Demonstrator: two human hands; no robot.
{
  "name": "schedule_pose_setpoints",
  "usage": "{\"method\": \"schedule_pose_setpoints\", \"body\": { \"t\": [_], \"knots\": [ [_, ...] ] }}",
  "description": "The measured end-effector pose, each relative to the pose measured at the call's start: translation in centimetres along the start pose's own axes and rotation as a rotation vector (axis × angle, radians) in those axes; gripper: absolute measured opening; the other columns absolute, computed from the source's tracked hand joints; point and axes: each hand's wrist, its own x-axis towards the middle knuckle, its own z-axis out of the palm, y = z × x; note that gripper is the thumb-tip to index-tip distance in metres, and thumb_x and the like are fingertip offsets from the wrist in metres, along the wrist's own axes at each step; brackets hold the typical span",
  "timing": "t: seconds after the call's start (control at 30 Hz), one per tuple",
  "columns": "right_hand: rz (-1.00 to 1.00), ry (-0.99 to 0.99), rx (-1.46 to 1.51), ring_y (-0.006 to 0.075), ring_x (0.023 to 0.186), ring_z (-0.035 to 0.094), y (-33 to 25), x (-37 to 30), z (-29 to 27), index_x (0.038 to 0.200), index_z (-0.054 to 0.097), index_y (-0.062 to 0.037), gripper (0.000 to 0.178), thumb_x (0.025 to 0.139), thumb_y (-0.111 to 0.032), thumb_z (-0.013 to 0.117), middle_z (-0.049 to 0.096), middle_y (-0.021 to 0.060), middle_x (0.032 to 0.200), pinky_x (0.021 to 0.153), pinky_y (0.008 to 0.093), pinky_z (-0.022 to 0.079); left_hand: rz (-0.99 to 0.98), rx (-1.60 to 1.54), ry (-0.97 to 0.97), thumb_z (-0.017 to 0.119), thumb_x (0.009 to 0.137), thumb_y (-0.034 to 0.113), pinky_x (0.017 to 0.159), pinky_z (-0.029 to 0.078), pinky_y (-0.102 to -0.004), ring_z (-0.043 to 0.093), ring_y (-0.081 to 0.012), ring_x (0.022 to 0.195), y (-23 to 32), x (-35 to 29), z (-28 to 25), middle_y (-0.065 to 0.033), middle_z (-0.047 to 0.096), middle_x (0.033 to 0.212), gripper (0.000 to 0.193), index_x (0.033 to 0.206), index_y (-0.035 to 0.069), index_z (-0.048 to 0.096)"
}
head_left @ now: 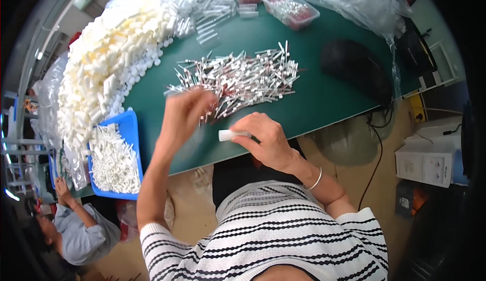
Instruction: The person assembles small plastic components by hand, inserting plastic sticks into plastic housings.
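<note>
My right hand (264,138) is closed around a short white plastic tube (226,135), which lies sideways with one end sticking out to the left. My left hand (186,114) is over the near left edge of a pile of thin metallic and white sticks (248,78), some with reddish parts. Motion smears its fingers, so whether they grip a stick is unclear. The pile is spread on the dark green table (314,104), just beyond both hands.
To the left, a blue tray (132,144) holds small white sticks. Behind it is a heap of cream-white tubes (96,78) with white caps (132,76). A plastic tub (289,8), clear sleeves and a black bag (354,66) lie farther off. Another person (83,230) sits at left.
</note>
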Motion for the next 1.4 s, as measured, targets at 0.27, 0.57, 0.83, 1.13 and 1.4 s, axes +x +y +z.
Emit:
{"method": "schedule_pose_setpoints", "body": {
  "t": [0.27, 0.57, 0.83, 1.13, 1.4],
  "knots": [
    [0.137, -0.1, 0.063, 0.025, 0.073, 0.063, -1.6, -1.0, -0.8, 0.093, 0.065, -0.0026, 0.016, 0.079, -0.006, 0.072, 0.065, 0.0098, 0.086, 0.065, 0.0313, 0.049, 0.136, 1.054, 0.255, 0.077, 0.072, 0.023, 0.08, 0.047, -0.0392, 0.056, -0.0281, 0.095, -10.0, 16.5, 1.5, -0.0097, 0.062, 0.091, 0.02, 0.081, 0.008, 0.068],
    [0.16, 0.096, 0.16, 0.0243, 0.078, 0.062, -0.1, 0.7, -5.6, 0.099, 0.064, -0.0015, 0.018, 0.082, -0.006, 0.07, 0.065, 0.0103, 0.09, 0.068, 0.031, 0.049, -0.124, -0.504, -0.215, 0.058, 0.095, 0.015, 0.076, 0.046, -0.0222, 0.057, -0.0089, 0.087, 1.5, -1.4, 2.9, -0.0025, 0.063, 0.092, 0.033, 0.126, 0.002, 0.055],
    [0.174, -0.141, 0.139, 0.016, 0.075, 0.061, 0.1, -2.3, -3.8, 0.099, 0.066, -0.0013, 0.015, 0.084, -0.003, 0.068, 0.066, 0.0081, 0.09, 0.068, 0.0271, 0.049, -0.296, -0.745, -0.249, 0.058, 0.094, 0.008, 0.083, 0.043, -0.0226, 0.053, -0.0074, 0.091, 2.0, -7.6, 5.1, -0.0004, 0.059, 0.098, 0.031, 0.125, 0.0, 0.056],
    [-0.19, -0.23, -0.198, 0.0267, 0.079, 0.063, -1.5, -4.0, -2.9, 0.095, 0.064, -0.0029, 0.017, 0.079, -0.006, 0.069, 0.062, 0.0097, 0.086, 0.068, 0.036, 0.051, -0.253, -0.489, -0.271, 0.059, 0.093, 0.006, 0.079, 0.048, -0.025, 0.056, -0.0083, 0.087, 1.9, -9.8, 6.1, -0.0044, 0.063, 0.096, 0.025, 0.117, -0.002, 0.057],
    [0.379, -0.404, 0.45, 0.0091, 0.07, 0.062, -1.4, -4.3, -4.7, 0.101, 0.06, 0.0024, 0.017, 0.086, -0.001, 0.066, 0.062, 0.005, 0.078, 0.064, 0.0223, 0.052, -0.296, -0.391, -0.356, 0.052, 0.098, 0.019, 0.055, 0.034, -0.0213, 0.041, -0.0047, 0.063, 2.6, -11.1, 5.8, 0.003, 0.05, 0.072, 0.025, 0.115, 0.003, 0.062]
  ]
}}
